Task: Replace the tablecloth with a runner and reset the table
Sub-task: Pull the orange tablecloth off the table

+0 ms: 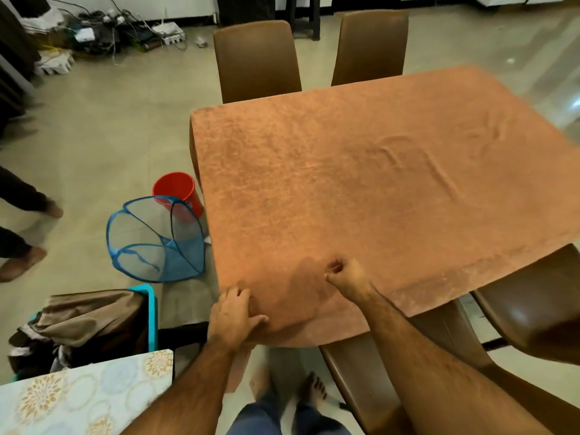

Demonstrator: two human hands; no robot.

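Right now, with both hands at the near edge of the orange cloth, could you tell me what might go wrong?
The left hand and right hand grip the tablecloth close together near one corner, so pulling may drag it unevenly and bunch the wrinkles. The near chair sits under the overhang and may snag it. The mesh hamper and red bucket beside the table could be knocked.

Fuzzy orange-brown tablecloth spread flat over the whole table, edges hanging off the sides, a few wrinkles toward the far right, near corner bunched up a bit, draping down below the near table edge
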